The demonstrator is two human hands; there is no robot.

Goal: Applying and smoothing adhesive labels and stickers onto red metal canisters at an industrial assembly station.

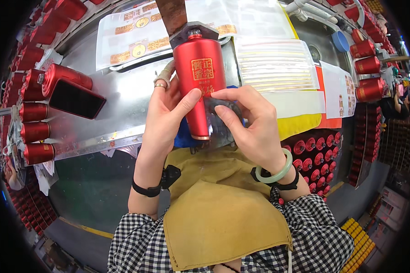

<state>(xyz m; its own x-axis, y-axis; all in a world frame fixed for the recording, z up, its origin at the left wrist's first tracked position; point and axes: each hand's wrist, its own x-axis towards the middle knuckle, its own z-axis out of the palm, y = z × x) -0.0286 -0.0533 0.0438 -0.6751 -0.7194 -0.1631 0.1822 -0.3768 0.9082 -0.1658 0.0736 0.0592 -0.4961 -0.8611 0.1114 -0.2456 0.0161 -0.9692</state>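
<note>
In front of me a red metallic bottle (199, 59) rests with its neck at a dark angular bracket (193, 32) and its base toward me. It carries a square gold emblem and smaller gold lettering below. My left hand (168, 107) is wrapped round the bottle's left side, its thumb lying across the front near the lettering. A wrapping and a ring are on its fingers. My right hand (253, 120) is curled at the bottle's right side, its index fingertip by the lettering. A dark grey piece (222, 119) lies under its thumb; whether the fingers grip it is unclear.
Clear sheets with gold decals (143, 34) lie behind the bottle, and a sheet of gold strips (278, 63) to its right. At left are a black phone (77, 99) propped on a red bottle and several more bottles. A blue cup (340, 41) stands far right.
</note>
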